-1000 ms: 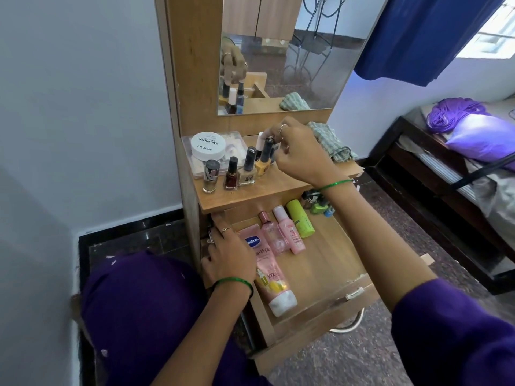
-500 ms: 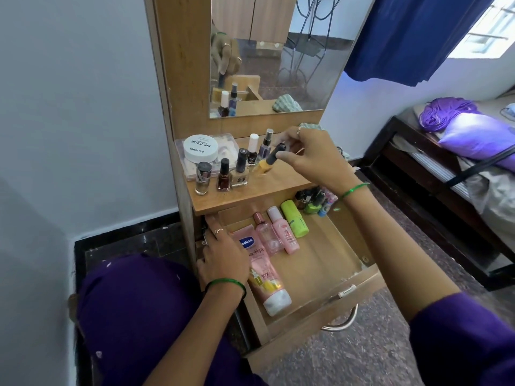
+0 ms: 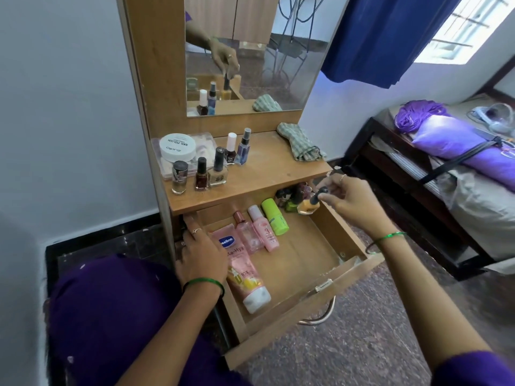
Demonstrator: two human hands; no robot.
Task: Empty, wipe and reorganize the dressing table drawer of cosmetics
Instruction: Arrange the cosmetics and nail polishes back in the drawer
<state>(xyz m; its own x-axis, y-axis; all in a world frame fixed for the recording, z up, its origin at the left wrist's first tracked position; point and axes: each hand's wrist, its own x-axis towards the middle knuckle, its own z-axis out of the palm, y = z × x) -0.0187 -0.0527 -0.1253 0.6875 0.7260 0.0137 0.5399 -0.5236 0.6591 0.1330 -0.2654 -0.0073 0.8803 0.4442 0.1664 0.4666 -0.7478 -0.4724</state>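
The wooden drawer (image 3: 342, 238) stands pulled out below the table top (image 3: 264, 174). My right hand (image 3: 351, 201) pinches a yellow nail polish bottle (image 3: 306, 207) by its black cap, above the drawer's far right corner beside a cluster of small bottles (image 3: 292, 196). My left hand (image 3: 202, 253) rests on the drawer's left edge. A pink Vaseline tube (image 3: 242, 268), two pink bottles (image 3: 259, 228) and a green tube (image 3: 274, 217) lie in the drawer. On top stand several nail polish bottles (image 3: 217, 171) and a white round tub (image 3: 177, 147).
A folded checked cloth (image 3: 299, 144) lies on the table top at the right. A mirror (image 3: 250, 57) rises behind. A bed (image 3: 446, 174) with purple bedding stands to the right, and a blue curtain (image 3: 384, 37) hangs above. My purple-clad knee (image 3: 111, 316) is at the lower left.
My right hand lifted the yellow nail polish bottle off the table top and carried it right and down over the drawer's far right corner. The left hand stayed on the drawer's edge.
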